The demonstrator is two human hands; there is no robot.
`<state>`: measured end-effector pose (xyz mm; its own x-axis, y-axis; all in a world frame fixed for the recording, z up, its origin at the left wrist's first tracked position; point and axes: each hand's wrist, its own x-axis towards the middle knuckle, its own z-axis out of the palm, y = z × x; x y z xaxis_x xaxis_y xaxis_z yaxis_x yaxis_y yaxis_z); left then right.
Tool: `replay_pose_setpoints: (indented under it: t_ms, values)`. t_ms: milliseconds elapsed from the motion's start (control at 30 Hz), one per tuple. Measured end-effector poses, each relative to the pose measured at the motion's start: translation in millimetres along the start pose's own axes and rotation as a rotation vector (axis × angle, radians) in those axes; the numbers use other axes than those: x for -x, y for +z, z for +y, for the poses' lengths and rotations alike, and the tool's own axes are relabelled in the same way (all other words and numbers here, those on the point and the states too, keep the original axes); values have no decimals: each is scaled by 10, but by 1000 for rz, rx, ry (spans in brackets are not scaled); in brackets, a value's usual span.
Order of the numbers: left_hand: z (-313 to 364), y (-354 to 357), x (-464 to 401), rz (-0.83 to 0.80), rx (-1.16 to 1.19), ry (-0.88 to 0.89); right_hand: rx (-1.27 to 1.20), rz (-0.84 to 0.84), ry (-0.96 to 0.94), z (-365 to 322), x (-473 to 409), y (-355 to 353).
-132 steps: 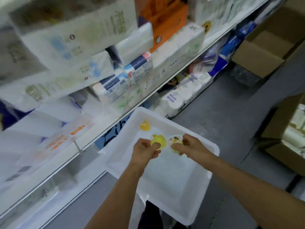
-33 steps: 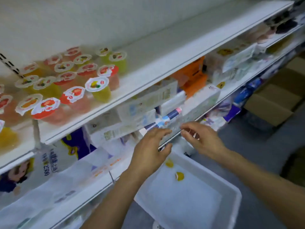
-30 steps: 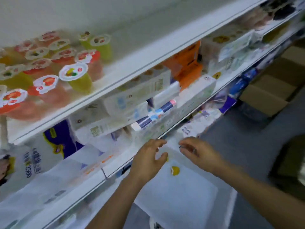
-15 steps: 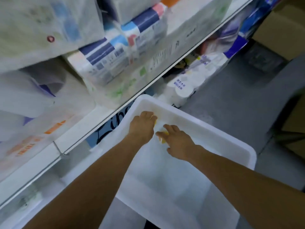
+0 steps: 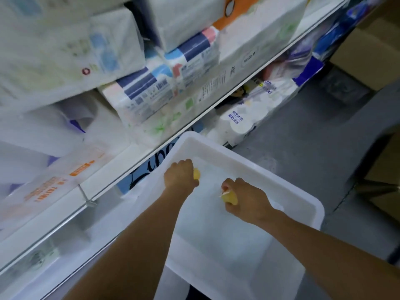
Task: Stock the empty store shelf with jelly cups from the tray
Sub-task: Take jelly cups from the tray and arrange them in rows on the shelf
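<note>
A white plastic tray [image 5: 307, 204] sits low in front of the shelving. Both my hands are inside it. My left hand [image 5: 179, 176] curls its fingers round a yellow jelly cup [image 5: 196, 174] near the tray's far left wall; only a sliver of the cup shows. My right hand [image 5: 244, 197] grips a second yellow jelly cup [image 5: 229, 197] near the tray's middle, its white lid edge poking out by the thumb. No other cups show in the tray. The shelf with the stocked jelly cups is out of view.
White shelves [image 5: 134, 154] on the left carry tissue packs [image 5: 160, 92] and, lower down, toilet roll packs [image 5: 240, 120]. Grey floor [image 5: 313, 131] lies to the right, with cardboard boxes [image 5: 368, 50] at the far right.
The view dropped from the jelly cup shelf to the tray. Both hands came down empty into the tray, moved apart, and each has closed round a yellow cup.
</note>
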<state>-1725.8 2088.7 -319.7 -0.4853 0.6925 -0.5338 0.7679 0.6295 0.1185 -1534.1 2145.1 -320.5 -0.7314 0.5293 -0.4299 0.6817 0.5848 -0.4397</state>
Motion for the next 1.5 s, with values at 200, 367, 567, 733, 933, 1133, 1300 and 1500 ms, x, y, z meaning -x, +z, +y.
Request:
replay_pose_setpoints:
  t_ms: [200, 367, 567, 733, 933, 1133, 1300, 1500]
  values:
    - [78, -636, 620, 35, 885, -284, -180, 80, 37, -245, 330, -746]
    - [177, -1411, 1132, 120, 1131, -269, -373, 213, 27, -695, 492, -1625]
    - [213, -2427, 1731, 238, 1138, -104, -700, 433, -158, -1330, 582, -2643]
    - [241, -3207, 2208, 296, 1161, 138, -776, 562, -313, -1893, 573, -3413]
    - [98, -3963, 2678, 526, 1029, 209, -751, 638, -451, -2692, 323, -4030]
    - [-258, -4376, 2934, 713, 907, 100, -452, 481, -439, -3110, -9, -4052]
    - [-563, -4518, 2996, 840, 949, 60, -451, 434, -471, -3256, -42, -3995]
    - [-676, -4612, 2974, 899, 915, 39, -252, 529, -601, -3363, 276, -4115]
